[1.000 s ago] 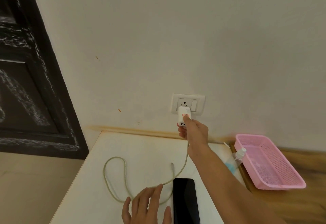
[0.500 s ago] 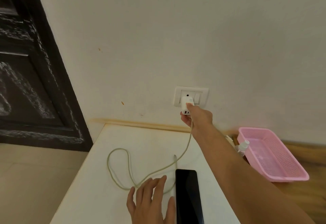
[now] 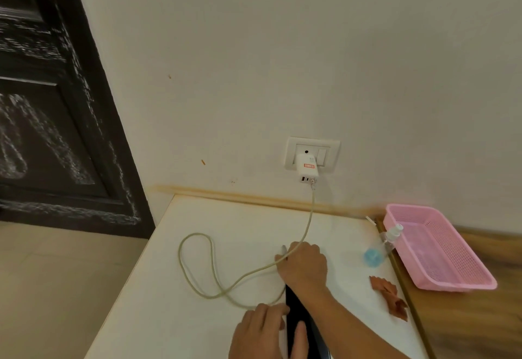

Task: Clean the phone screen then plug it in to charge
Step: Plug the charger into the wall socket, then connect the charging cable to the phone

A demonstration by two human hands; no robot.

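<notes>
The black phone [image 3: 294, 310] lies on the white table [image 3: 180, 327] at the bottom centre. My left hand [image 3: 262, 333] holds its left edge, thumb flat on the screen. The white charger [image 3: 306, 168] sits plugged into the wall socket [image 3: 329, 151]. Its pale cable [image 3: 310, 211] drops to the table and loops to the left. My right hand [image 3: 306, 267] rests above the phone's top end, fingers curled round the cable's free end. The connector tip [image 3: 283, 249] pokes out to the left of the fingers.
A small spray bottle [image 3: 381, 247] with blue liquid lies at the table's right edge. A crumpled brown cloth [image 3: 391, 296] lies nearer me. A pink mesh basket [image 3: 452, 286] sits on the wooden surface to the right. A dark door [image 3: 42, 110] stands left.
My right hand left the charger, which stays in the socket, and came down to the cable's free end by the phone. My left hand shifted from the table onto the phone's edge.
</notes>
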